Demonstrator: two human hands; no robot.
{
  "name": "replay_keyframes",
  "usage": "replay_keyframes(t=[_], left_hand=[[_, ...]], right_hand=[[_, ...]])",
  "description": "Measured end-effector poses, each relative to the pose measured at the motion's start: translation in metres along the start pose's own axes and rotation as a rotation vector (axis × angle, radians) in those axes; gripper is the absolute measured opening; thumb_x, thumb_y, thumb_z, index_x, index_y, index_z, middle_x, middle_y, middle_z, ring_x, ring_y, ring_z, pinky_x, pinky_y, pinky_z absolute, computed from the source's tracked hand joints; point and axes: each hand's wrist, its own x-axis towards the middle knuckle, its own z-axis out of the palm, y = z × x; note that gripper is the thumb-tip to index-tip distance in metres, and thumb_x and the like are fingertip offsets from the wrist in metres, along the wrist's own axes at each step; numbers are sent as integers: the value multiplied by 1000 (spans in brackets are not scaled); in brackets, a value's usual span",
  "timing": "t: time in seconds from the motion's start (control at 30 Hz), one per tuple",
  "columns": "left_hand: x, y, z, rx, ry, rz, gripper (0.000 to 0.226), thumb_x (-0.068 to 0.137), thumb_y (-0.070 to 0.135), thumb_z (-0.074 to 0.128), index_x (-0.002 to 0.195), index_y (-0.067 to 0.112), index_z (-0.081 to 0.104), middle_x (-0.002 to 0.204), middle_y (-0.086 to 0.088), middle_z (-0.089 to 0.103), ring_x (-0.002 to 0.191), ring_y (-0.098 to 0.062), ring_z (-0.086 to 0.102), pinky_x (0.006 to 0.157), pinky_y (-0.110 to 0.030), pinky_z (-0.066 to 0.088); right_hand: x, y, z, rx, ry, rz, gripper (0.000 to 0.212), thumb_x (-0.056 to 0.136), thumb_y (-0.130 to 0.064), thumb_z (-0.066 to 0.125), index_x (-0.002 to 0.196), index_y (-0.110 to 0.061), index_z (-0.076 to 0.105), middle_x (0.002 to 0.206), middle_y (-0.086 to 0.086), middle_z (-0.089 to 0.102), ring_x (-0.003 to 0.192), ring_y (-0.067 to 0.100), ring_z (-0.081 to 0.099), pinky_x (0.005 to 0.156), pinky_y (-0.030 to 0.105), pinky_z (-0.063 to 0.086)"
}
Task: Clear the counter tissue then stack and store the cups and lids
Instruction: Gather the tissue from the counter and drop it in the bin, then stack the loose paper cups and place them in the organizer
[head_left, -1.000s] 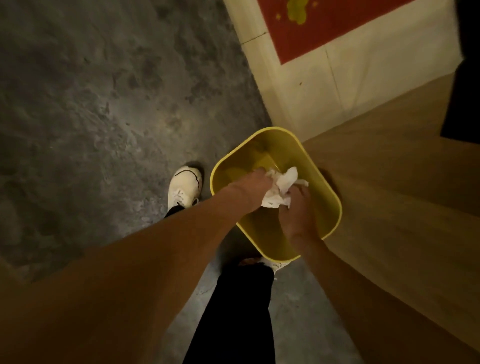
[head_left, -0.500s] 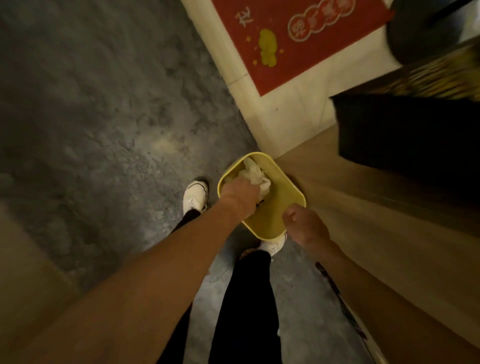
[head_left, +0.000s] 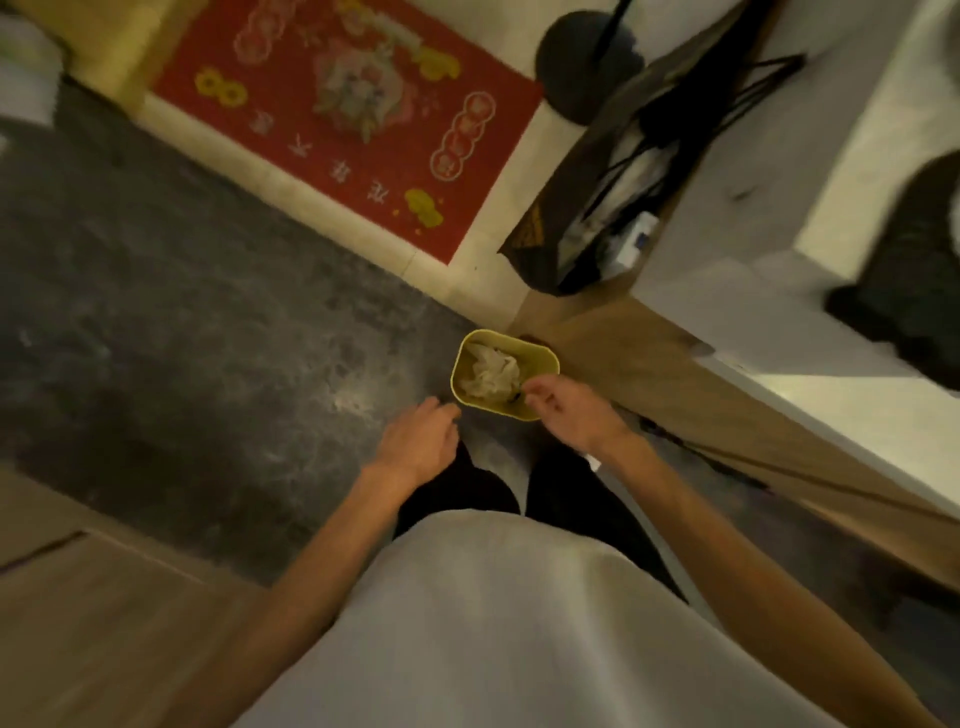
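1 head camera looks steeply down, seemingly from standing height, at floor.

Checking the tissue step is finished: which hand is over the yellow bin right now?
The right hand, whose fingertips overlap the bin's near rim beside the crumpled tissue. The left hand hangs over the dark floor, clear of the bin. Both look empty.

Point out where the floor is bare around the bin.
Bare: dark floor left of the yellow bin, up to the red mat. Crowded: wooden cabinet side to its right; both hands and legs below.
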Motion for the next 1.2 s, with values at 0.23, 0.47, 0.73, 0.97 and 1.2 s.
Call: replay_keyframes(t=[0.23,0.47,0.73,0.97,1.2], left_hand=[[-22,82,-28,127,30,212,34,101,28,40,130,21,57,130,-6,59,115,-26,58,96,-43,48],[-4,200,-4,313,-63,310,29,101,32,41,122,26,60,127,1,62,107,-17,60,87,-31,48],[15,362,76,433,-149,502,34,100,33,44,132,29,54,131,2,60,112,-17,60,97,-36,50],[24,466,115,518,-85,673,39,101,34,41,139,28,49,141,3,54,120,-19,57,99,-38,49],[43,477,95,343,-36,598,36,102,29,43,137,24,51,140,0,53,119,-20,56,102,-40,49]], right_hand=[[-98,54,-33,100,186,18,26,98,-33,46,120,-29,61,121,-1,65,105,18,62,90,35,51],[-194,177,-60,297,424,231,30,98,-34,48,127,-27,58,127,-2,63,111,16,60,94,33,49],[-316,327,-43,583,655,499,33,98,-32,51,129,-21,58,128,0,62,114,15,58,95,26,44],[-386,401,-28,708,714,689,31,96,-25,56,125,-17,60,123,9,66,108,21,62,93,29,46],[-357,409,-90,710,709,649,32,96,-26,55,128,-19,59,123,6,65,106,14,60,92,27,46]])
